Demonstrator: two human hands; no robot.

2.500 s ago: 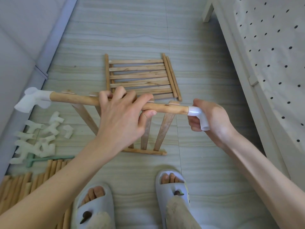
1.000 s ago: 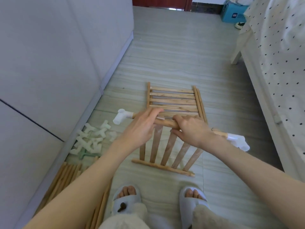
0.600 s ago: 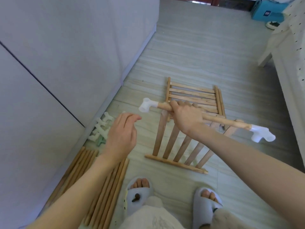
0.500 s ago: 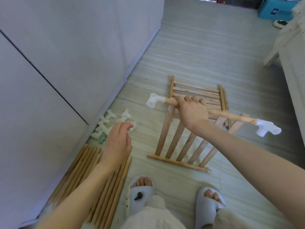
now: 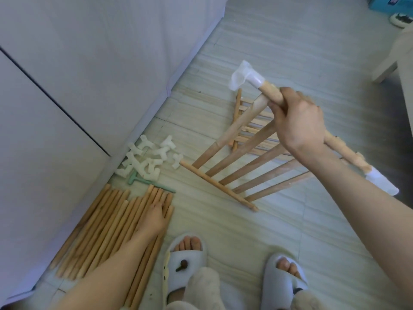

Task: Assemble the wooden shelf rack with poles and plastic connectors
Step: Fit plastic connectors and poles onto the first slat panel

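While right hand (image 5: 299,128) grips pole (image 5: 271,91), left hand (image 5: 153,217) touches poles (image 5: 107,224)

Slatted wooden panel (image 5: 243,166) tilted, lower rail on floor; its top pole (image 5: 271,93) capped by white connectors (image 5: 243,74) both ends. Second panel (image 5: 250,121) flat behind, probably identical. Loose poles (image 5: 116,222) bundled by wall; spare connectors (image 5: 147,157) heaped beyond.

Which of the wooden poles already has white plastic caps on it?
The pole gripped by the right hand: a white connector caps each end. The poles on the floor under the left hand are bare.
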